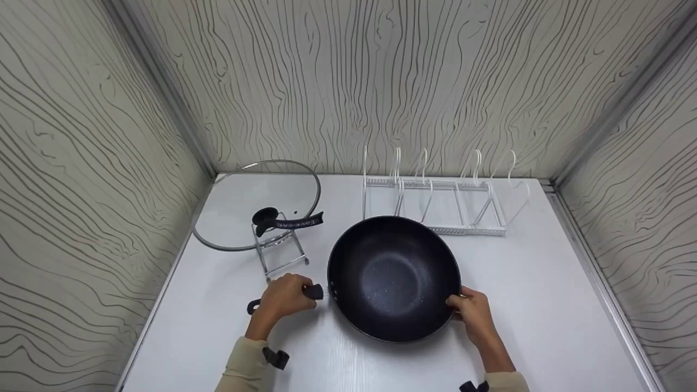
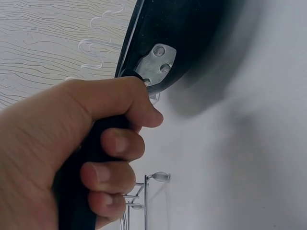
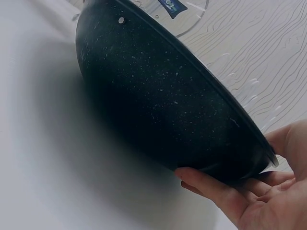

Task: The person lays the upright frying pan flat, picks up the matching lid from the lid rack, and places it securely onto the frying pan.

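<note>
A black wok with a speckled outer side is held above the white table, casting a shadow beneath it in both wrist views. My left hand grips its black handle, fingers curled round it just behind the metal bracket. At the opposite side my right hand pinches the rim, thumb on the inside edge and fingers under the outer wall. The wok's inside faces up toward the head camera.
A glass lid with a black knob leans on a small chrome stand at the back left. Behind the wok, a white wire rack with upright loops stands near the back wall. Patterned walls enclose the white table.
</note>
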Demonstrator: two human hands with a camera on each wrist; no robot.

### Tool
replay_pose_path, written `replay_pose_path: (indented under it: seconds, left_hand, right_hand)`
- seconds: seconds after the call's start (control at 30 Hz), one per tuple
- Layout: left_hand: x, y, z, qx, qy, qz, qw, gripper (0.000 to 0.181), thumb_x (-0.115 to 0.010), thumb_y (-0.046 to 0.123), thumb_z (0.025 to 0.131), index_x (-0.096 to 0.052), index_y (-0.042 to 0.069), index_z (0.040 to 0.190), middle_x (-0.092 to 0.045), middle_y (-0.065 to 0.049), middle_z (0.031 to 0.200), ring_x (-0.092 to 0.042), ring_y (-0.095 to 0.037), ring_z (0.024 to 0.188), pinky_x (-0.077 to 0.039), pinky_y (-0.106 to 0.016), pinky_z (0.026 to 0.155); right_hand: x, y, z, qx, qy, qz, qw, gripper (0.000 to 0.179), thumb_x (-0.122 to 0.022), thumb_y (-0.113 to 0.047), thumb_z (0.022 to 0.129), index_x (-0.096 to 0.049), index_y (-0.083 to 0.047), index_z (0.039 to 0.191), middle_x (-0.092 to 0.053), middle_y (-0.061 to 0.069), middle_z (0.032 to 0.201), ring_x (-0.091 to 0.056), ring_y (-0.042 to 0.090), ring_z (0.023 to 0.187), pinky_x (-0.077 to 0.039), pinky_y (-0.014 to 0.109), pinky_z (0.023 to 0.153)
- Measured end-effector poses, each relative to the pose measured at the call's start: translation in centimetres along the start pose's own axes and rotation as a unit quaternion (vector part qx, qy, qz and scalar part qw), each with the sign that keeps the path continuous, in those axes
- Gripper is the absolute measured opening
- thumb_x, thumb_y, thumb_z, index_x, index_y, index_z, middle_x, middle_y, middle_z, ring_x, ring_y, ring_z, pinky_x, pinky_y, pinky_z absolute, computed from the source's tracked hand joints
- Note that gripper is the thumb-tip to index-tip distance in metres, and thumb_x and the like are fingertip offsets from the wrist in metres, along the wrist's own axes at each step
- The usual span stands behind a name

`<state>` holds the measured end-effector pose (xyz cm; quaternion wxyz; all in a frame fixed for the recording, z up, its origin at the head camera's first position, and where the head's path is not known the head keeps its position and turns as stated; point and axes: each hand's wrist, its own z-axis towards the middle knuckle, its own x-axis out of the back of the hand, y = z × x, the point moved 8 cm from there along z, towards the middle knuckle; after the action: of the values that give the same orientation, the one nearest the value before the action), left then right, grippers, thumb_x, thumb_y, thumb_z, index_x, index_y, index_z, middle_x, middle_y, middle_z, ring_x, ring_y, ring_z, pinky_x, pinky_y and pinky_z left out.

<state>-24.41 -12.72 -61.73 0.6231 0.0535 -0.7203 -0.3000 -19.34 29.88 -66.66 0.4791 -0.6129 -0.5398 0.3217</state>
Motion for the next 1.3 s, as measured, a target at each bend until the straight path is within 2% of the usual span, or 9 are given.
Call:
replay_pose_path:
  seconds: [0.2,0.5,0.7,0.93,1.1,1.3]
  left_hand:
    - [-0.27,-0.35,0.18,0.010,-0.007,-0.002,0.9999,0.018,-0.085,0.027,0.071,-0.073,0.019,0.081,-0.064,0.007,0.075,-0.050,-0.012,0.066,-0.039,-0.030,0.060]
    - [0.02,-0.45,0.17,0.022,-0.011,-0.016,0.9996,0.015,-0.082,0.024,0.070,-0.074,0.019,0.081,-0.064,0.008,0.073,-0.052,-0.013,0.064,-0.040,-0.031,0.059]
    - [0.06,-0.30,0.13,0.016,-0.013,-0.017,0.9996,0.016,-0.082,0.024,0.070,-0.075,0.018,0.084,-0.065,0.007,0.074,-0.052,-0.013,0.065,-0.041,-0.032,0.060]
    - [0.03,-0.04,0.09,0.010,-0.025,-0.021,0.9994,0.018,-0.085,0.024,0.073,-0.076,0.017,0.086,-0.068,0.005,0.078,-0.053,-0.013,0.069,-0.041,-0.033,0.062]
    - [0.30,0.12,0.10,0.007,-0.022,-0.009,0.9997,0.020,-0.087,0.027,0.073,-0.075,0.018,0.085,-0.068,0.004,0.079,-0.053,-0.014,0.069,-0.041,-0.034,0.062]
    - [0.57,0.36,0.10,0.006,-0.022,0.002,0.9997,0.024,-0.087,0.029,0.074,-0.078,0.016,0.092,-0.072,0.002,0.083,-0.056,-0.014,0.072,-0.045,-0.037,0.062]
  right_hand:
    - [-0.11,0.13,0.01,-0.003,-0.001,0.002,1.0000,0.050,-0.062,0.006,0.089,-0.058,0.021,0.136,-0.078,0.019,0.096,-0.074,0.021,0.080,-0.063,0.028,0.066]
    - [-0.14,-0.05,0.11,0.001,-0.006,-0.011,0.9999,0.055,-0.061,0.006,0.088,-0.054,0.020,0.141,-0.078,0.023,0.103,-0.074,0.022,0.083,-0.062,0.028,0.068]
    - [-0.10,0.22,0.11,-0.003,-0.011,-0.012,0.9999,0.056,-0.062,0.005,0.089,-0.053,0.019,0.142,-0.078,0.022,0.104,-0.074,0.021,0.084,-0.062,0.028,0.068]
    - [-0.11,0.48,0.15,-0.003,-0.026,-0.025,0.9993,0.058,-0.062,0.002,0.094,-0.048,0.018,0.148,-0.075,0.025,0.114,-0.073,0.020,0.088,-0.061,0.027,0.069]
    - [-0.20,0.51,0.16,-0.004,-0.033,-0.027,0.9991,0.060,-0.062,-0.001,0.096,-0.044,0.017,0.151,-0.073,0.028,0.120,-0.073,0.021,0.092,-0.061,0.028,0.072]
    - [-0.12,0.46,0.21,-0.009,-0.033,-0.043,0.9985,0.062,-0.061,-0.005,0.098,-0.040,0.016,0.153,-0.071,0.030,0.124,-0.073,0.024,0.096,-0.062,0.031,0.077]
